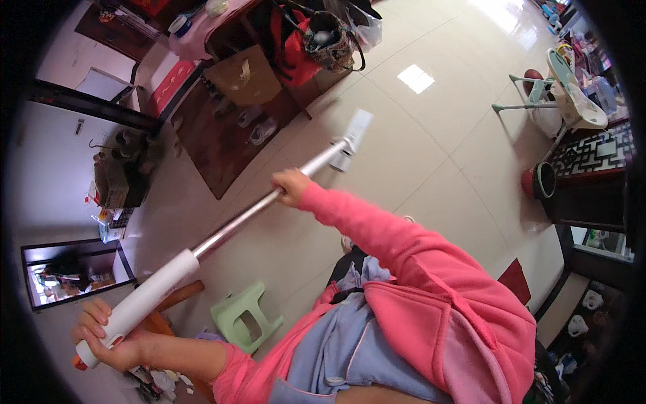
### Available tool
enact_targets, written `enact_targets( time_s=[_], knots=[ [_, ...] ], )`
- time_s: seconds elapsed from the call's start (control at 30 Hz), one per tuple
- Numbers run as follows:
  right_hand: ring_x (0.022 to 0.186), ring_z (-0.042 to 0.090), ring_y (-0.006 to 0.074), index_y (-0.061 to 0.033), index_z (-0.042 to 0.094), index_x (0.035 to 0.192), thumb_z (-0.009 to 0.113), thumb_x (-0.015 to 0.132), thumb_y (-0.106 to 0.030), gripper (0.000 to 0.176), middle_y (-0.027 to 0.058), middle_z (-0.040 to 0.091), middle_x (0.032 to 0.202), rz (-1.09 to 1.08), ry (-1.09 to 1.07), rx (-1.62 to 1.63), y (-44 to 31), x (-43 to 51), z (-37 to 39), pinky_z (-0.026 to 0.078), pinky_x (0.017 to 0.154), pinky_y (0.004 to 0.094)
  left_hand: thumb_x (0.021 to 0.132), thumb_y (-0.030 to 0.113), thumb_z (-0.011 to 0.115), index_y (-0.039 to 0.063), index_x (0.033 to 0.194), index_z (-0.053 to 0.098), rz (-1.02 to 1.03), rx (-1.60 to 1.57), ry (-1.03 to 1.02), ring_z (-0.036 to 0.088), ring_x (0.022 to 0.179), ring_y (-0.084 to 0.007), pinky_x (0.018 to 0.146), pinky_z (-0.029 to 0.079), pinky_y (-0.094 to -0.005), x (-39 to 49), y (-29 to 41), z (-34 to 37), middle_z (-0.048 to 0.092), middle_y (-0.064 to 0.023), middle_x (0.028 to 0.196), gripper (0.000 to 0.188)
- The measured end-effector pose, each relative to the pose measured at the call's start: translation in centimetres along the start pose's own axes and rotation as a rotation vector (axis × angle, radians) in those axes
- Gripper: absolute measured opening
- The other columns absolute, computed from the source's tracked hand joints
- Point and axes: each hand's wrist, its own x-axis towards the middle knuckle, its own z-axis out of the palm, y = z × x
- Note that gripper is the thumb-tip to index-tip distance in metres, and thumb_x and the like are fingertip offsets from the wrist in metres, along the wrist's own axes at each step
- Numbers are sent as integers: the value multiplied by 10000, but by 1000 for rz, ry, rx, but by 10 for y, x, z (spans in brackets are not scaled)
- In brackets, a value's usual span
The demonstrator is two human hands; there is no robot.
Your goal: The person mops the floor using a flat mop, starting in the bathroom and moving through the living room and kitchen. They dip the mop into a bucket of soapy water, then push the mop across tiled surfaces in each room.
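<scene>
A long mop with a white handle grip and a bare metal pole runs diagonally across the view. My left hand is wrapped around the grip's lower end, close to its orange tip. Farther up, my right hand is closed around the pole, where a white lower section begins. The white flat mop head is at the far end over the tiled floor. It is slightly blurred, so I cannot tell how firmly it touches the tiles.
A brown mat with shoes lies left of the mop head, below a table with bags. A green plastic stool stands near my left arm. To the right are a high chair and a bin.
</scene>
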Motion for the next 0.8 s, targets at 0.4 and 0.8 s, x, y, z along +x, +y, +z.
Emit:
enact_targets(
  time_s=[0.4, 0.8],
  knots=[
    [618, 588, 364, -136, 539, 762, 602, 680, -195, 118, 127, 593, 634, 305, -249, -323, 25, -103, -58, 456, 535, 469, 747, 125, 551, 110, 820, 379, -439, -211, 0, 431, 573, -131, 555, 395, -281, -50, -84, -4, 404, -11, 613, 188],
    [687, 556, 357, -84, 499, 741, 605, 631, -65, 154, 127, 557, 677, -70, -253, -102, 19, 31, -15, 426, 593, 456, 796, 257, 591, 105, 786, 326, 83, 34, -70, 390, 530, -123, 496, 356, -253, -52, 5, -11, 357, -19, 602, 306]
  ],
)
